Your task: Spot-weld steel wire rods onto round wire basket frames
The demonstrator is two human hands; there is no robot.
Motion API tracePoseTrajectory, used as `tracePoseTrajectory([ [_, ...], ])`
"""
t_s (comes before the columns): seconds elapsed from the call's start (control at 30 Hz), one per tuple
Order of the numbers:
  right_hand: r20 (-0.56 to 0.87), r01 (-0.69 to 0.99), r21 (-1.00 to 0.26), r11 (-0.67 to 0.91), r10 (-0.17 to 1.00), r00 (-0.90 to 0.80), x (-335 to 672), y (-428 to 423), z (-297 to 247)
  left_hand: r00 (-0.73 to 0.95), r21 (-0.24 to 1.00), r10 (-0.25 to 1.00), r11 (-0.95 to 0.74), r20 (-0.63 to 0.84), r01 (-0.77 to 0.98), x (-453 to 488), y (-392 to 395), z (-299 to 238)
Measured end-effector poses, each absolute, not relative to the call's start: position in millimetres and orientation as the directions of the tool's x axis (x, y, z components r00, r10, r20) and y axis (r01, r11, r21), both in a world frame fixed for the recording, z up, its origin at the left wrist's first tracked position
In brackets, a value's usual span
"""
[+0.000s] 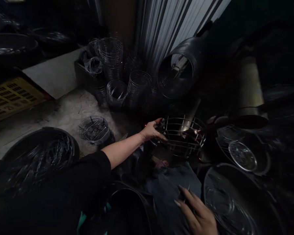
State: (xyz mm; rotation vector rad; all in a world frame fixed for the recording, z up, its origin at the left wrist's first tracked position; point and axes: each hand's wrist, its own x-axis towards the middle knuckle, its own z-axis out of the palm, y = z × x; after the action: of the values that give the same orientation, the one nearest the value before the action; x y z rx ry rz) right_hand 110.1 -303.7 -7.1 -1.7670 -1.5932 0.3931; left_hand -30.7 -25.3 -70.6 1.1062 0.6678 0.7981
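A round wire frame (183, 135), built of thin metal rings and crossing wires, is in the middle, partly lost in shadow. My left hand (153, 130) reaches across and is closed on its left side, thumb toward me. Low in the view, my right hand (197, 212) is above a dark blue-grey cloth (173, 186), its fingers bent and slightly apart. A thin bright line, seemingly a short piece of wire (188, 188), shows between those fingers. A pale metal bar (189, 119) of a machine stands inside or behind the frame; I cannot tell which.
Stacks of wire rings (138, 85) and a wire basket (93, 130) stand beyond my left arm. A black tub (36, 160) of wire pieces is at left, another basin (235, 199) at right. A wire coil (178, 70) and yellow crate (14, 98) lie farther off.
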Motion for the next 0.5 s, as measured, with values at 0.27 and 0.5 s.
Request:
tracePoseTrajectory([
  [0.27,0.269,0.693,-0.675,0.253,0.959,-0.088,80,-240,59,0.632,0.940,0.747,-0.330,0.205,0.086,-91,-70,-20],
  [0.5,-0.102,0.608,-0.793,-0.044,0.993,-0.062,83,-210,70,0.626,0.824,0.734,-0.508,0.264,0.249,-90,-81,-4],
])
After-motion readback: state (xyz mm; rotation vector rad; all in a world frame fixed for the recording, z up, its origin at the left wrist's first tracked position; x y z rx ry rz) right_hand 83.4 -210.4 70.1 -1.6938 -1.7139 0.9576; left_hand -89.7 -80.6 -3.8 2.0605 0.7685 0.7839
